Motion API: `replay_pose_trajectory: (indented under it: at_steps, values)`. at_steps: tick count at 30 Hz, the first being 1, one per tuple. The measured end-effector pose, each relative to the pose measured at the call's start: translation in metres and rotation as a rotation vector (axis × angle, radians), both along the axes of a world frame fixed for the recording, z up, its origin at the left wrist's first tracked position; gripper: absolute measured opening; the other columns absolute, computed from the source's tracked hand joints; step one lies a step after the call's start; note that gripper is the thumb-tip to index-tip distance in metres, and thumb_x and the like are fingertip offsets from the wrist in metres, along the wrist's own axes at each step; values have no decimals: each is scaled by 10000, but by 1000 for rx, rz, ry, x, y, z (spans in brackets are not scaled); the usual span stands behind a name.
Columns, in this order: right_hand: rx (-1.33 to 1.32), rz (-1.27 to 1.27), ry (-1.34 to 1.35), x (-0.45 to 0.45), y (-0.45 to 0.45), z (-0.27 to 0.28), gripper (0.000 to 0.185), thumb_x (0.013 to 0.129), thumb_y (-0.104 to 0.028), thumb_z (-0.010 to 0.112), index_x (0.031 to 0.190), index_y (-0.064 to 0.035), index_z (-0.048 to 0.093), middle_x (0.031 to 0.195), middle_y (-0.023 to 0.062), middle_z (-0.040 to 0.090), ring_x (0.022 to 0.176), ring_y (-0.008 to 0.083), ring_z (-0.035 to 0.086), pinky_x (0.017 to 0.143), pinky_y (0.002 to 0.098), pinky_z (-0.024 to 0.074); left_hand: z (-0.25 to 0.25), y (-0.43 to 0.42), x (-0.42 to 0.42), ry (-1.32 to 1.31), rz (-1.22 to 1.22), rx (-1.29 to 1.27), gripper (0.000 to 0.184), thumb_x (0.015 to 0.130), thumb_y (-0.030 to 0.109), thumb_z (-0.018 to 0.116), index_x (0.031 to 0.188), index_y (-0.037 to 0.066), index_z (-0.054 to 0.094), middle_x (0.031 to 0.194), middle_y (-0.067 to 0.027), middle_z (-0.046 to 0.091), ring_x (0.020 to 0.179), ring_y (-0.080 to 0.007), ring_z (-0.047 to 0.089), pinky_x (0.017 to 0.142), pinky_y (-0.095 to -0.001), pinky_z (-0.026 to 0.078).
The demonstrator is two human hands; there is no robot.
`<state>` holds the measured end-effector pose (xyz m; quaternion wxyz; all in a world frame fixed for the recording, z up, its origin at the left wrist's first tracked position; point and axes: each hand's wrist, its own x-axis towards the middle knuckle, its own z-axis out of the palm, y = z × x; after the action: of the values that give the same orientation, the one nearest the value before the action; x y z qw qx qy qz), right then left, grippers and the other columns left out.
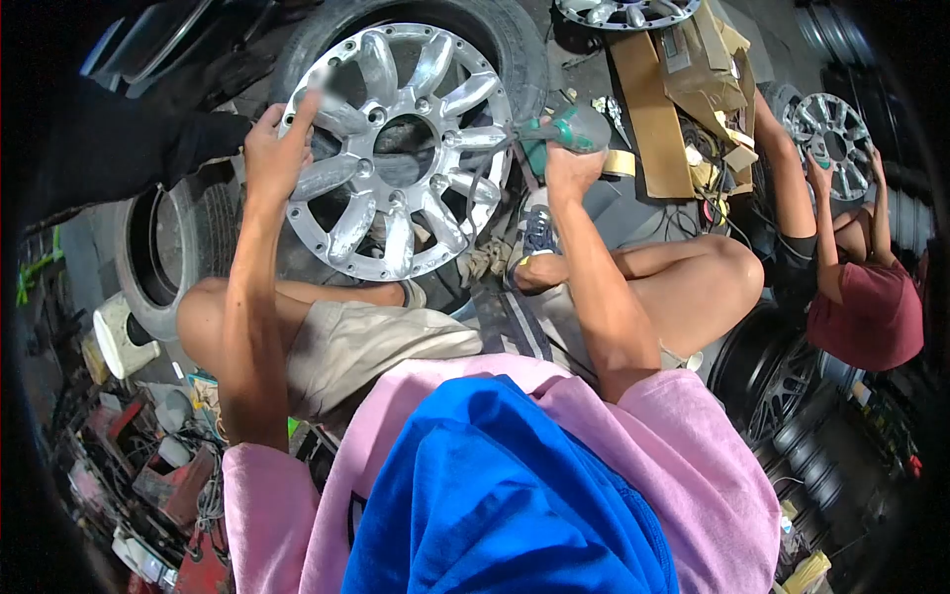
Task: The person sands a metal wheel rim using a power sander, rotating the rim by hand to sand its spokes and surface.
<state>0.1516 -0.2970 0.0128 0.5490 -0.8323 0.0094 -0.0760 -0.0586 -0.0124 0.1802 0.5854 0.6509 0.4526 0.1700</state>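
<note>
A silver multi-spoke wheel rim point(398, 230) leans in front of me, partly over a black tire point(522, 49). My left hand point(277, 148) is closed on the rim's left edge, its thumb pointing up along it. At the rim's right side, my right hand point(574, 170) is wrapped round a green and grey power tool point(566, 129). The tool's narrow front end reaches the spokes on the right; whether it touches them is hard to tell. The spokes look shiny with dull, whitish patches.
Another tire point(148, 252) stands at the left. Cardboard boxes point(648, 119), cables and a tape roll point(619, 163) lie to the right. Beyond them, a co-worker in a maroon shirt point(866, 317) holds another rim point(836, 148). Red machine parts point(173, 475) crowd the lower left.
</note>
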Motion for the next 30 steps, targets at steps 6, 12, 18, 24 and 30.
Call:
replay_pose_trajectory:
  at_steps: [6, 12, 18, 24, 30]
  values:
    - [-136, -74, -16, 2, -7, -9, 756, 641, -360, 973, 1185, 40, 634, 1169, 203, 642, 1104, 373, 624, 980, 469, 481, -11, 3, -4, -24, -6, 59, 443, 910, 453, 807, 963, 35, 670, 672, 54, 524, 535, -26, 446, 487, -211, 349]
    - [-64, -22, 19, 7, 1, 6, 787, 622, -307, 943, 1203, 81, 581, 1198, 264, 578, 1175, 442, 563, 1017, 520, 439, -16, 5, -7, -11, 6, 53, 431, 920, 443, 800, 945, 35, 662, 685, 46, 533, 552, -31, 469, 488, -208, 358]
    - [-284, -36, -167, -2, 15, 22, 686, 618, -275, 917, 1124, 60, 597, 1119, 248, 608, 1096, 421, 596, 974, 486, 476, -13, 4, -5, -9, -1, 35, 434, 918, 444, 802, 960, 36, 660, 692, 54, 526, 554, -27, 462, 496, -202, 355]
    - [-263, 67, -112, 2, 20, 25, 747, 608, -305, 924, 1149, 73, 574, 1174, 264, 589, 1130, 438, 580, 1000, 505, 471, -18, 9, -9, -6, -23, 32, 444, 919, 454, 798, 960, 35, 659, 694, 51, 527, 562, -30, 464, 499, -202, 352]
    - [-270, -19, 1, 10, 10, 20, 828, 625, -314, 914, 1200, 130, 518, 1192, 295, 563, 1177, 478, 550, 1049, 526, 441, -20, 9, -9, 28, -1, 55, 461, 922, 468, 790, 977, 29, 661, 710, 50, 533, 578, -29, 470, 506, -202, 356]
